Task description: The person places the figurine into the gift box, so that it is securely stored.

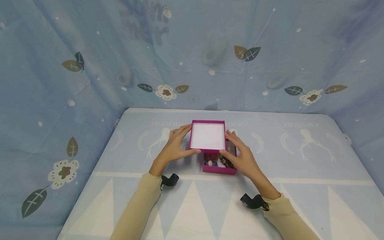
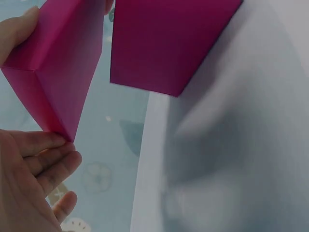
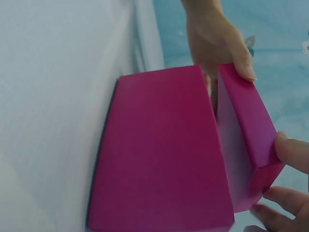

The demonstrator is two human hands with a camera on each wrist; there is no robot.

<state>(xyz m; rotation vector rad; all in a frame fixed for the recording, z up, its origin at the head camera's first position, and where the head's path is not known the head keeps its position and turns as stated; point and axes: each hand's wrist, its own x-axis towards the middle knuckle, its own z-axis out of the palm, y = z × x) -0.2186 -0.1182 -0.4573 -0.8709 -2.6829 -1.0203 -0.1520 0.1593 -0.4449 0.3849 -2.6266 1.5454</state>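
Note:
Both hands hold a magenta box lid (image 1: pixel 208 136), its white inside facing the head camera. My left hand (image 1: pixel 177 146) grips the lid's left side, thumb on the near edge. On the opposite side, my right hand (image 1: pixel 241 156) pinches the near right corner. Below the lid stands a deep magenta box (image 1: pixel 219 170), its top partly covered. Small mixed items (image 1: pixel 213 163), some pink, blue and dark patterned, lie inside; their kinds are too small to tell. A gap separates the lid (image 3: pixel 251 128) from the box wall (image 3: pixel 159 154) in the right wrist view.
The box stands on a table (image 1: pixel 192 206) covered by a light blue and white patterned cloth. Blue printed fabric (image 1: pixel 192 53) hangs behind it and at both sides. A black wrist-worn device (image 1: pixel 170 180) sits on the left wrist, another black device (image 1: pixel 252 201) on the right.

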